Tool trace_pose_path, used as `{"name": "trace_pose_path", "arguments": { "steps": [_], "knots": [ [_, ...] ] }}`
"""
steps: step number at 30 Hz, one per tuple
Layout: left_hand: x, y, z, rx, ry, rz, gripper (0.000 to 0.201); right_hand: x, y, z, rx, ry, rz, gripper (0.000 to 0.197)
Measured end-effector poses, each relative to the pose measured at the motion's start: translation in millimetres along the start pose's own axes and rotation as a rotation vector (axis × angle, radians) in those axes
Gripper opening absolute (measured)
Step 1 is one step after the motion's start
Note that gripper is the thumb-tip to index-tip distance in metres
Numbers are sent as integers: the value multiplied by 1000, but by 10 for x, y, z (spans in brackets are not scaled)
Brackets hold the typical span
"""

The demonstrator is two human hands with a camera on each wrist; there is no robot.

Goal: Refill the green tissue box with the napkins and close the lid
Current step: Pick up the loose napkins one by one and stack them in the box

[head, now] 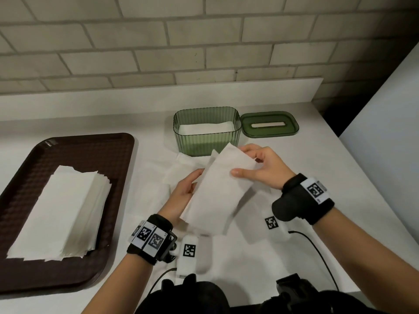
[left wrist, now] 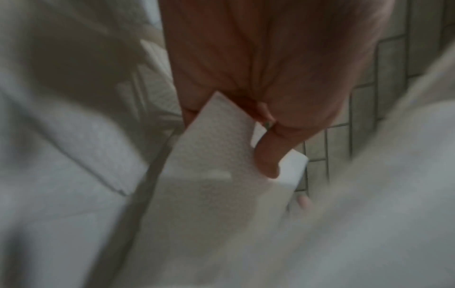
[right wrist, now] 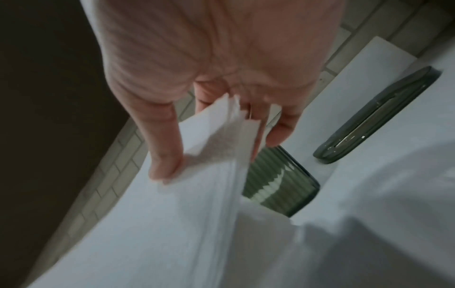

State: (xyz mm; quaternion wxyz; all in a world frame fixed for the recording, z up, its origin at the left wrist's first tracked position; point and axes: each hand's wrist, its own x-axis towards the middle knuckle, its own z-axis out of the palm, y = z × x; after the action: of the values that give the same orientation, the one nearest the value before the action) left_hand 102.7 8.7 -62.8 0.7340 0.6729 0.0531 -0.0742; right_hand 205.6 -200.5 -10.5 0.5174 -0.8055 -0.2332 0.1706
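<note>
Two hands hold one small bundle of napkins point(head: 217, 189) just in front of the open green tissue box point(head: 206, 130): left hand point(head: 183, 196) cradling its near end, right hand point(head: 260, 166) pinching the far end, thumb on top. Lid point(head: 269, 125) lies beside the box. Risk: the fanned edges catch the rim and the bundle crumples or sheds sheets.

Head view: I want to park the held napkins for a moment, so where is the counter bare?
Bare counter lies between the brown tray and the green tissue box, and right of the lid toward the counter edge. It is crowded in front of the box, where loose napkins lie under both hands.
</note>
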Motion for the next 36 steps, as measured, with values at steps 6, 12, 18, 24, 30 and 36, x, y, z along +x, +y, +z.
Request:
{"name": "trace_pose_path", "arguments": {
  "steps": [6,12,18,24,30,36],
  "knots": [
    [-93,140,-57,-89,-31,-17,40,15,99,174,182,-15,110,19],
    [-189,107,-198,-395,28,-223,79,-74,151,238,311,145,125,26],
    [-253,22,-209,-159,167,-108,45,-235,249,278,330,307,138,36],
    [-178,131,-101,-6,427,222,20,-265,251,315,171,350,-43,47],
    [-114,58,46,-22,485,314,20,-231,325,410,217,317,-34,44],
    [-22,-124,137,140,501,214,36,-211,413,590,223,255,23,45]
  ]
}}
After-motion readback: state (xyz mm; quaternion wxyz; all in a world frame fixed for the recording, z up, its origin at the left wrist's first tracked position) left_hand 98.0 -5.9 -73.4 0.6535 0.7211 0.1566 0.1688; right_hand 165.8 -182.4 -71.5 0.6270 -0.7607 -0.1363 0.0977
